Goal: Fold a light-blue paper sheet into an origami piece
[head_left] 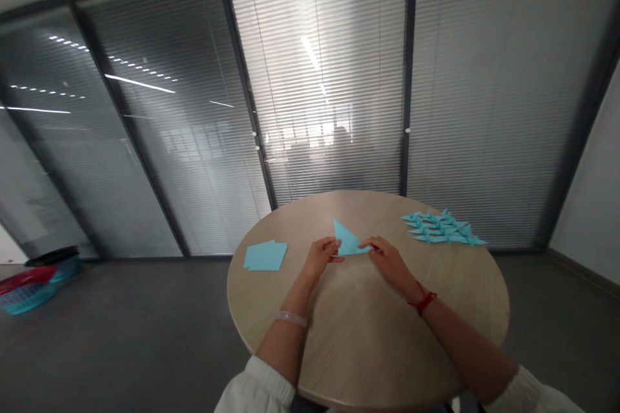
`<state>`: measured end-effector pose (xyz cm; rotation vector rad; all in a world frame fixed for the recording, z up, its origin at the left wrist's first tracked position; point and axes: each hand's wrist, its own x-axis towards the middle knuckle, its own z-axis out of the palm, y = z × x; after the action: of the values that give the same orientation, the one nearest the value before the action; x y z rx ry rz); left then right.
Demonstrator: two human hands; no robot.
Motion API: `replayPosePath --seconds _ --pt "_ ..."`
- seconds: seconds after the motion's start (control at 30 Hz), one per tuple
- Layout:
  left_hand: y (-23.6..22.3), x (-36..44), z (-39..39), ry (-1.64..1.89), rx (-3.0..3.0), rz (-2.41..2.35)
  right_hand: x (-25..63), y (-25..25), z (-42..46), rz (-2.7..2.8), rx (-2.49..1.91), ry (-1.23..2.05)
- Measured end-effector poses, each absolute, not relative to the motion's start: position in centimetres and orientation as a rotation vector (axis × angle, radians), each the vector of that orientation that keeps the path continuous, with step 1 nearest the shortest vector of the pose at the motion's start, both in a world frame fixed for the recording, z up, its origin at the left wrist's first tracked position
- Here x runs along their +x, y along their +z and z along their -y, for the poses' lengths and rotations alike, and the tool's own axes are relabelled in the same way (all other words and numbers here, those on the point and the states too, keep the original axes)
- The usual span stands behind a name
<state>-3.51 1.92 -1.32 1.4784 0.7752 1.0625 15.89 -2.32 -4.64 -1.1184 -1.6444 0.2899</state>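
Observation:
A blue sheet of paper (347, 240), folded into a triangle, is held between my two hands over the middle of the round table. My left hand (321, 254) pinches its left corner, with the thumb on top. At the right corner, the fingers of my right hand (386, 257) are closed on the paper. One point of the triangle sticks up, away from me. To the left on the tabletop lies a small stack of flat blue paper sheets (265, 255). Several folded blue paper cranes (440, 228) sit in rows at the right.
The round wooden table (368, 348) stands in front of glass partitions with blinds (320, 77). On the grey floor at far left are a blue basket with a red rim (26, 290) and a dark-topped one (58, 261).

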Motion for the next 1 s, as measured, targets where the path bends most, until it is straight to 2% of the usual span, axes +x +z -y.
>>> replayPosePath --seconds 0.2,0.47,0.67,1.0 --pt "-1.9 -3.2 -2.0 0.991 1.485 -0.817 15.2 -4.7 2.8 1.866 -1.111 -0.208" --pt "-2.6 -3.0 -2.3 0.979 1.49 -0.825 14.7 -3.8 3.4 2.088 -1.071 -0.265" --pt "-2.8 -3.1 -2.5 0.919 1.455 -0.857 14.7 -4.0 3.4 2.106 -1.153 -0.11" --pt "-1.9 -3.0 -0.8 0.768 1.2 -0.526 15.3 -3.9 2.9 1.619 -1.16 0.432"
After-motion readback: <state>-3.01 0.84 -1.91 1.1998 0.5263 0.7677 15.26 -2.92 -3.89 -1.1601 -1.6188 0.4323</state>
